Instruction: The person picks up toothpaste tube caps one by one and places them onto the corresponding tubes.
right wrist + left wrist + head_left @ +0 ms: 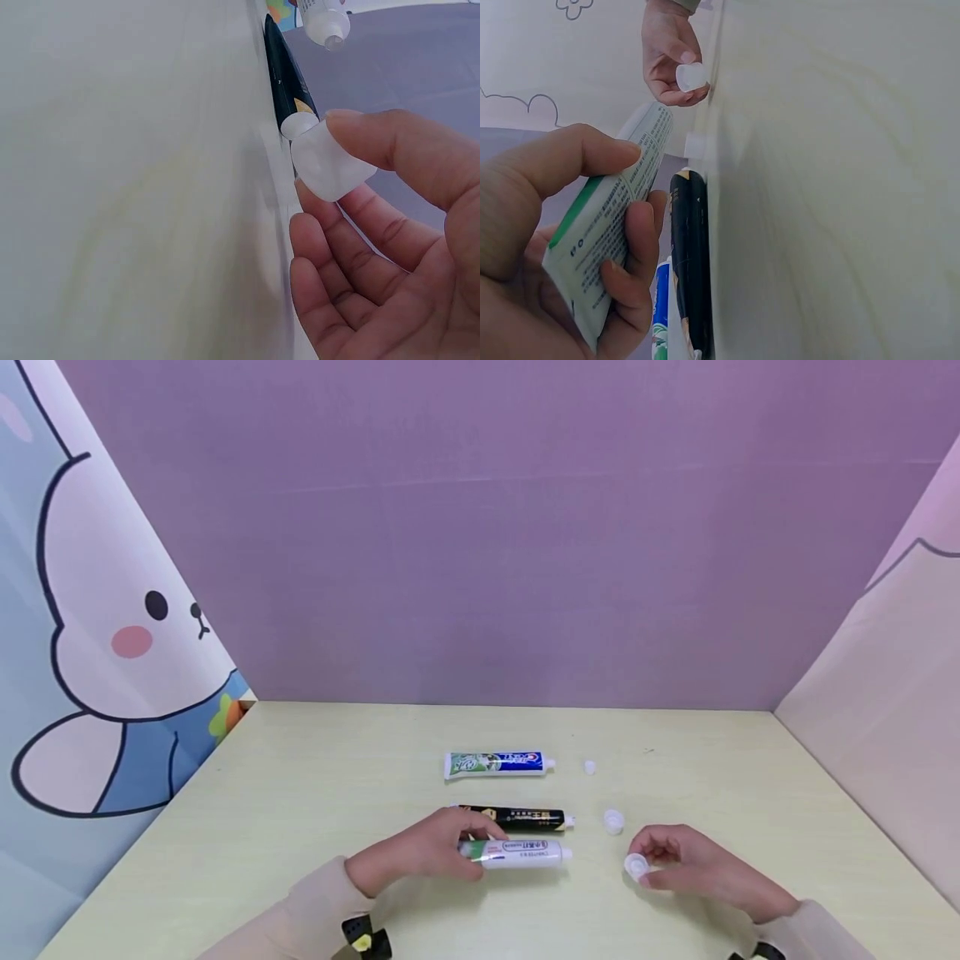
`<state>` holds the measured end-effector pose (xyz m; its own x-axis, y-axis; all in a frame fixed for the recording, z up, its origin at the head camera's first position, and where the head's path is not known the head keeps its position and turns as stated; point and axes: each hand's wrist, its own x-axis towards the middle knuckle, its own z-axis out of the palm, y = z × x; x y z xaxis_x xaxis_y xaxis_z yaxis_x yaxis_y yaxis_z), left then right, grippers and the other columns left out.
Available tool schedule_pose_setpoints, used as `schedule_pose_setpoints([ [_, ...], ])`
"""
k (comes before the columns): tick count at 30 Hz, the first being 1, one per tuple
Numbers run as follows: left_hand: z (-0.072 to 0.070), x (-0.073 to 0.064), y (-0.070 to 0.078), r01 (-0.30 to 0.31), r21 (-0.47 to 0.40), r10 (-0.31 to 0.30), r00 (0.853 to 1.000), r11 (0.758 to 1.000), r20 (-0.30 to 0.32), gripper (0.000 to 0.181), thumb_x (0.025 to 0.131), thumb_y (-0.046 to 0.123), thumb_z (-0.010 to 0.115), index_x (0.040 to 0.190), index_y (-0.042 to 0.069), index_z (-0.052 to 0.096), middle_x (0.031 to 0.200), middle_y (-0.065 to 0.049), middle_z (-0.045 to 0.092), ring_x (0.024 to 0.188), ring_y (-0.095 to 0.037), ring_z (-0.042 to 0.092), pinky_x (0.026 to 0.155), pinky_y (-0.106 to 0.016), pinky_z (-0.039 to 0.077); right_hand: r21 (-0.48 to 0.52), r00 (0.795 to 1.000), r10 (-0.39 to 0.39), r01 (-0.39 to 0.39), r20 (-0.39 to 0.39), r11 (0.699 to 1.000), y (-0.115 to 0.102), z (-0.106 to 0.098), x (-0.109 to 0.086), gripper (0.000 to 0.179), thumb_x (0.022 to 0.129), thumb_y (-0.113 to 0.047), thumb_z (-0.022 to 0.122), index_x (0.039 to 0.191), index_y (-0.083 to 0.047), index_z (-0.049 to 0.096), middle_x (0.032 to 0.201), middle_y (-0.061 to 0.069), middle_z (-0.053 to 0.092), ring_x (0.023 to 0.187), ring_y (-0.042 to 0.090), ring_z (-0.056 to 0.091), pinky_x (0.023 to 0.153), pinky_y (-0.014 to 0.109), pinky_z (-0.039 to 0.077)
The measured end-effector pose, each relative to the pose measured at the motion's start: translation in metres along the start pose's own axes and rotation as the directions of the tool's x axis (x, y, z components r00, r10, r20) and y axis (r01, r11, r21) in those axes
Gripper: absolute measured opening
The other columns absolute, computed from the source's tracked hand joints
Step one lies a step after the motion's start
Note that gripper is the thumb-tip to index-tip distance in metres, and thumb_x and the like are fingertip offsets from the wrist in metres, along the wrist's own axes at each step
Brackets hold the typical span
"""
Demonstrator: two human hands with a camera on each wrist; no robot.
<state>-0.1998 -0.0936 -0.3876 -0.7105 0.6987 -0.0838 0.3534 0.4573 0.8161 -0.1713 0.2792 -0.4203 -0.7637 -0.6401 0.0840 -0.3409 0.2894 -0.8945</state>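
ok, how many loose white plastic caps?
3: pinched cap in the right hand; wide cap right of the black toothpaste tube; small cap right of the blue-green toothpaste tube.

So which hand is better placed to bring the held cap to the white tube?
Probably the right hand: it pinches the cap, while the left hand grips the white tube, its bare nozzle pointing right.
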Motion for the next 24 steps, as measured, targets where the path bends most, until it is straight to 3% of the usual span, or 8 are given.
schedule_pose_setpoints([
  [8,-0.007,-0.005,0.001,-0.017,-0.041,0.017,1.0,0.999,-0.002,0.041,0.071,0.001,0.072,0.11,0.014,0.068,0.098,0.006,0.065,0.082,-0.009,0.056,0.071,-0.023,0.045,-0.058,0.997,-0.068,0.066,-0.022,0.996,-0.007,-0.001,0.008,0.016,0.085,0.0,0.064,0.1,-0.004,0.062,0.092,0.002,0.063,0.082,0.004,0.057,0.071,0.022,0.048],
  [17,-0.016,-0.009,0.004,-0.042,-0.028,0.042,0.999,0.999,-0.026,0.037,0.074,0.001,0.072,0.11,0.011,0.068,0.099,0.003,0.067,0.08,-0.009,0.055,0.069,-0.021,0.045,-0.153,0.993,-0.08,0.066,-0.087,0.986,-0.025,-0.004,0.014,0.015,0.086,-0.005,0.066,0.101,-0.006,0.064,0.095,-0.004,0.065,0.083,0.005,0.059,0.072,0.023,0.049],
  [24,-0.022,-0.01,0.007,-0.066,-0.027,0.065,0.997,0.997,-0.046,0.037,0.074,0.003,0.073,0.111,0.006,0.067,0.099,-0.002,0.067,0.077,-0.008,0.055,0.065,-0.021,0.046,-0.206,0.985,-0.121,0.094,-0.122,0.974,-0.033,-0.002,0.019,0.017,0.086,-0.007,0.067,0.102,-0.007,0.063,0.098,-0.001,0.066,0.085,0.007,0.059,0.075,0.025,0.049],
])
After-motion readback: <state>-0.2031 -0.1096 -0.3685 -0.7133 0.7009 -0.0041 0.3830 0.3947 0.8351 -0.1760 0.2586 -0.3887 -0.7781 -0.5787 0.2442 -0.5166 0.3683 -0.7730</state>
